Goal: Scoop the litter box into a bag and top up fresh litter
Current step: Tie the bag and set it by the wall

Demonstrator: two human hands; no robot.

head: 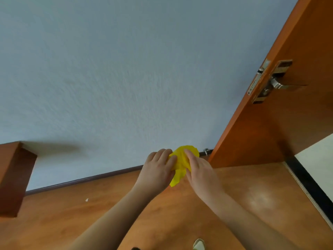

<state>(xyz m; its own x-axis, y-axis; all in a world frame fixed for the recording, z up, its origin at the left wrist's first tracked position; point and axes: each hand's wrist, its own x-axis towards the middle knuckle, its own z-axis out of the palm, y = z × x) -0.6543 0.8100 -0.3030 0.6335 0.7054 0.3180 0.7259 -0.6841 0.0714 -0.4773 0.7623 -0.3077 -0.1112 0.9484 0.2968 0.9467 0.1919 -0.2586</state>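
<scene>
A crumpled yellow plastic bag (180,165) hangs in the air in front of me, above the wooden floor. My left hand (157,170) grips its left side with curled fingers. My right hand (200,170) pinches its right side between thumb and fingers. Both arms are stretched forward. No litter box, scoop or litter shows in this view.
An open orange wooden door (270,123) with a metal handle (277,83) stands at the right, a doorstop (207,152) at its foot. A pale blue wall (126,78) fills the background. A brown wooden furniture corner (14,177) juts in at left. A small white scrap (86,199) lies on the floor.
</scene>
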